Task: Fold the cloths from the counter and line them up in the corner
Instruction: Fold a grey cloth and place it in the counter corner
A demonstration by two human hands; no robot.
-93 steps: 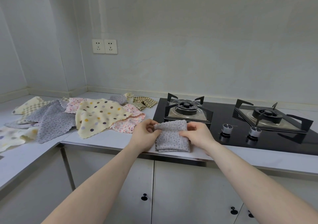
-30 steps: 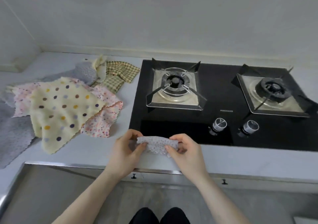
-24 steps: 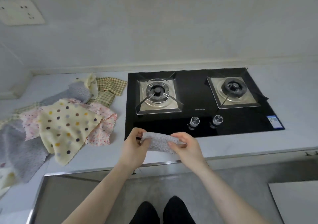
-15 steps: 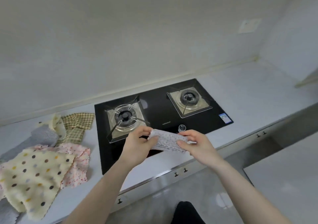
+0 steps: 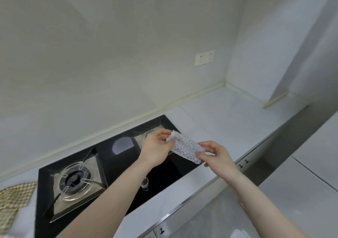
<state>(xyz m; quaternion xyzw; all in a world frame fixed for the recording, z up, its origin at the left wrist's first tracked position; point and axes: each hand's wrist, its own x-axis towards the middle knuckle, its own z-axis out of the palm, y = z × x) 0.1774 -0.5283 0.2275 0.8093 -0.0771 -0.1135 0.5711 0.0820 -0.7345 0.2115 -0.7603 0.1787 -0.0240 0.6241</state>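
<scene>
While our left hand (image 5: 155, 147) and right hand (image 5: 213, 154) pinch the folded grey dotted cloth (image 5: 185, 147) by its ends, the surface's far right corner (image 5: 224, 91) lies beyond, nearer our right.

A black gas hob (image 5: 113, 166) is set into the counter. A white wall socket (image 5: 204, 58) sits far right, above the corner.

Home kitchen: gas hob (image 5: 117, 166) set in pale counter (image 5: 228, 117).

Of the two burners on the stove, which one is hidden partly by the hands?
The far right burner: the left hand and the grey dotted cloth cover it. The near left burner is fully visible.
</scene>
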